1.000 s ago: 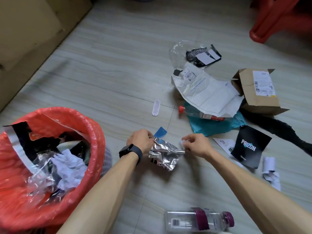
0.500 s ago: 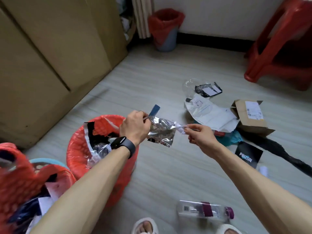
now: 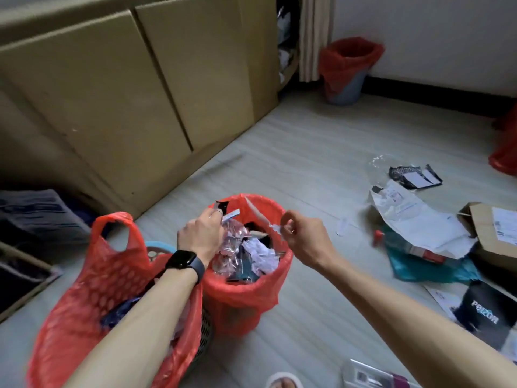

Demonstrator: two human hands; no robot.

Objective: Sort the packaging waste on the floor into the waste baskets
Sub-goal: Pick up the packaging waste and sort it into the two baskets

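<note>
Bottom edge cuts bottle (image 3: 370,378); right edge cuts cardboard box (image 3: 481,229).

Single head-worn wide-angle view, looking forward and steeply down.

The camera sits close above the near waste basket (image 3: 243,301). Both forearms run in from the bottom edge to mid-frame, where the left hand (image 3: 200,238) grips a foil wrapper (image 3: 232,239) and the right hand (image 3: 303,239) pinches a torn strip (image 3: 275,228). Beyond them the floor (image 3: 307,163) recedes to the far wall (image 3: 419,37).
</note>
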